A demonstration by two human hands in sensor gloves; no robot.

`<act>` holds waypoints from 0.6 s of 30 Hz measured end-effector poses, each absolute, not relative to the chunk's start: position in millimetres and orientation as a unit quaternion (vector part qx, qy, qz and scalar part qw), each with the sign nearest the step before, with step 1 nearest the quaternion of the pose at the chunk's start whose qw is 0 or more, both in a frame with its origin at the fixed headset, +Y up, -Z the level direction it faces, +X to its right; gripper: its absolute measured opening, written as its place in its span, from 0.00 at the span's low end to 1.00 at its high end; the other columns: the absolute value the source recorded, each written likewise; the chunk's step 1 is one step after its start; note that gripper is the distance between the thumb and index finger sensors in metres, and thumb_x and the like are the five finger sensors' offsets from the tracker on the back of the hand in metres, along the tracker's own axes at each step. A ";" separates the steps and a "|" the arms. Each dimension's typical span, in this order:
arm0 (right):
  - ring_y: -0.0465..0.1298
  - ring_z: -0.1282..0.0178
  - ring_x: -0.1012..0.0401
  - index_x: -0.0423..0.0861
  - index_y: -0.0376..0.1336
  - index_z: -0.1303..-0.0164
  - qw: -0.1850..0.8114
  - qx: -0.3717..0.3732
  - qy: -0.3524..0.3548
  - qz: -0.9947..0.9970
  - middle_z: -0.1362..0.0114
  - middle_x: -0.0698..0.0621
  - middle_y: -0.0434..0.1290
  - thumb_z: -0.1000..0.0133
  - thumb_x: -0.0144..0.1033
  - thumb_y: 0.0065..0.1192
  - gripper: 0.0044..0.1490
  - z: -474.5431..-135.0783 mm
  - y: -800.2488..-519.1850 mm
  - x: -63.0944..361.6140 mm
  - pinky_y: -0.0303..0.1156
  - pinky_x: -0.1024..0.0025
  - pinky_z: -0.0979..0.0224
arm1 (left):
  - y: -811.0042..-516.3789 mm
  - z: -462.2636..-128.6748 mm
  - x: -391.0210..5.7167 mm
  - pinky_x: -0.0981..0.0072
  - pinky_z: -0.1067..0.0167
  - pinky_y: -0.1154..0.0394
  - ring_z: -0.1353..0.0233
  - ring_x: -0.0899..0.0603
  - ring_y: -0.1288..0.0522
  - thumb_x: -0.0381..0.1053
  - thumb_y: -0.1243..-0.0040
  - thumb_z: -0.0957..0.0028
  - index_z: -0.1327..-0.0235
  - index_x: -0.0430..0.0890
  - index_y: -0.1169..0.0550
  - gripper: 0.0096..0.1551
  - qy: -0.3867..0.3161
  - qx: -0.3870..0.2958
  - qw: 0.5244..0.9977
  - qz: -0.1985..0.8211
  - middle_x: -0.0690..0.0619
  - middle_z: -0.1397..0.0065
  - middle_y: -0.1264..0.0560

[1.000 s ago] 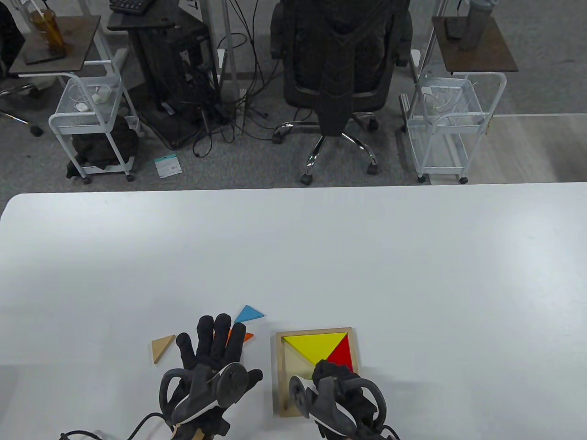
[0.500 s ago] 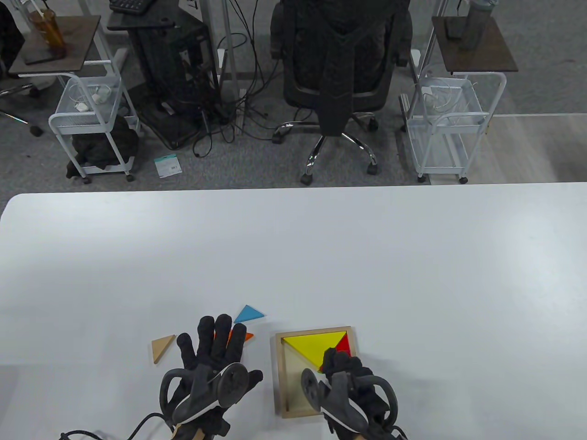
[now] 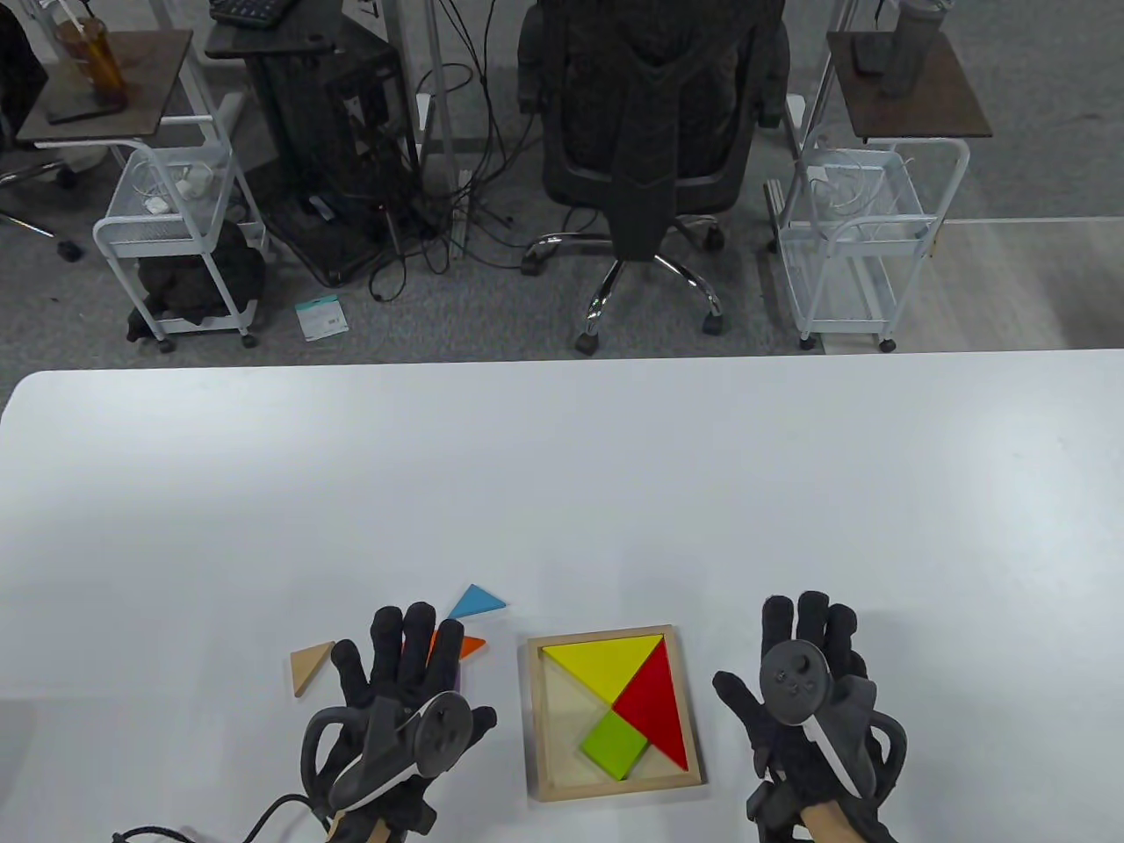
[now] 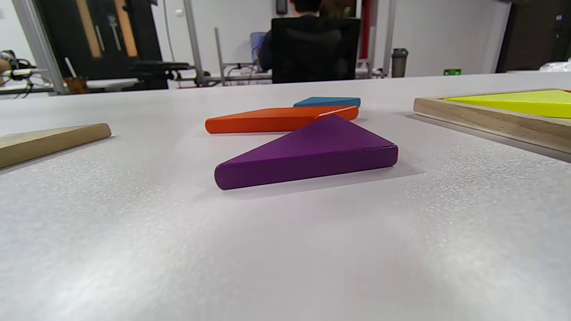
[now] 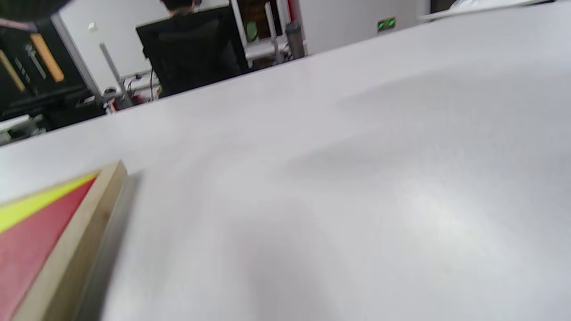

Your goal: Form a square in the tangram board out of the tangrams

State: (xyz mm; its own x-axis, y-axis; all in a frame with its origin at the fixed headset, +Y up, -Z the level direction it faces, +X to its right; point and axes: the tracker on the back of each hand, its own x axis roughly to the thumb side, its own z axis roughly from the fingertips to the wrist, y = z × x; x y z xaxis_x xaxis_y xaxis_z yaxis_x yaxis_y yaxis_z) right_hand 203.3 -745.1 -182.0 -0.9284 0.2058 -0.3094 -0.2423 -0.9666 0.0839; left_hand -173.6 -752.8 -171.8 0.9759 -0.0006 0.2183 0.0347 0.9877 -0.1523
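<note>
Board's [image 3: 536,702] left hollow clear; loose triangles [image 4: 308,154] beside.

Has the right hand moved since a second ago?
Yes. In the table view the right hand has come off the tangram board and now lies flat, fingers straight, on the table to the board's right, uncovering the green square.

The board [image 3: 535,702] has a pale wooden frame holding a yellow triangle [image 3: 601,663], a red triangle [image 3: 654,707] and a green square [image 3: 613,745]. Loose pieces are blue [image 3: 477,602], orange [image 4: 276,119], purple [image 4: 308,151] and plain wood [image 3: 310,665]. Table [image 3: 562,492] white, gloves black.
</note>
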 end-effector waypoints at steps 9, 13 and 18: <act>0.19 0.18 0.56 0.68 0.26 0.29 0.129 -0.135 0.075 0.980 0.22 0.59 0.17 0.63 0.70 0.47 0.59 -181.5 -747.0 203.7 0.36 0.50 0.12 | -751.8 -174.8 -180.3 0.17 0.32 0.63 0.18 0.25 0.68 0.77 0.60 0.47 0.19 0.51 0.65 0.56 -0.102 -0.073 0.992 -0.015 0.36 0.16 0.70; 0.20 0.18 0.55 0.68 0.26 0.28 0.133 -0.137 0.077 0.979 0.22 0.59 0.17 0.63 0.70 0.47 0.59 -181.0 -746.8 205.6 0.37 0.50 0.12 | -742.4 -176.0 -191.0 0.18 0.29 0.56 0.18 0.23 0.66 0.76 0.55 0.46 0.19 0.52 0.65 0.57 -0.092 -0.060 0.994 0.026 0.34 0.16 0.70; 0.21 0.18 0.55 0.68 0.26 0.28 0.143 -0.142 0.076 0.977 0.22 0.59 0.18 0.63 0.69 0.47 0.59 -181.5 -745.1 208.6 0.37 0.50 0.12 | -732.6 -198.7 -181.1 0.25 0.25 0.44 0.17 0.22 0.55 0.68 0.44 0.46 0.18 0.49 0.59 0.56 -0.102 -0.027 0.994 0.036 0.33 0.15 0.63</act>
